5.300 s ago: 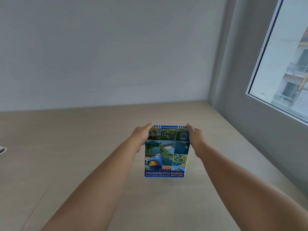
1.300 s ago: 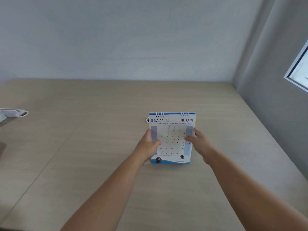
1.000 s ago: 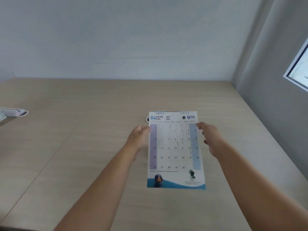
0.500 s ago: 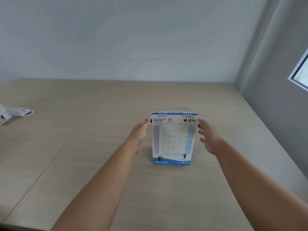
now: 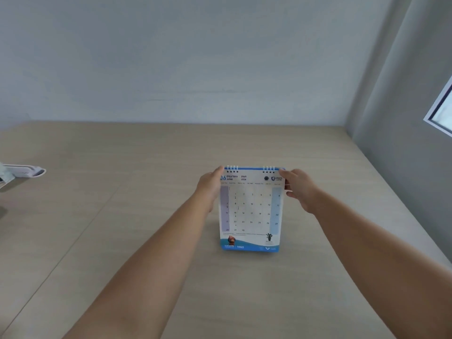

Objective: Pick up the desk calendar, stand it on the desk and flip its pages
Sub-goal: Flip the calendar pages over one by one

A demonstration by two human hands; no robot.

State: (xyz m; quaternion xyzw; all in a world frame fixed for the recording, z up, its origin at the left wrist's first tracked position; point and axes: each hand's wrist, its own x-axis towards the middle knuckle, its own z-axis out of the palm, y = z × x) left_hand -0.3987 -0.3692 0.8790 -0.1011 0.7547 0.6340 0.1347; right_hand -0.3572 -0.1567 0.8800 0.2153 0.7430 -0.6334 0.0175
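Calendar pages are mid-flip: the desk calendar [image 5: 252, 209] stands upright on the tabletop [image 5: 146, 182], a little right of centre and well clear of the back wall [image 5: 195, 57], its blue foot resting on the wood. The sheet now facing me reads 06 June, where roughly 1 second ago it read 04 April and that April sheet was swung up off the stand. So at least 2 pages have gone over the wire rings since then, and the standing part of the job looks done.

Both hands have moved up from the middle of the sheet to the top corners. The left hand [image 5: 211, 187] has its fingers closed round the upper left corner by the rings, thumb over the front. The right hand [image 5: 299, 189] touches the upper right corner with its fingers loosely spread; whether it is truly pinching the page I cannot tell.

I judge another page is about to be lifted. Off at the left edge lies a white object [image 5: 27, 171], untouched.
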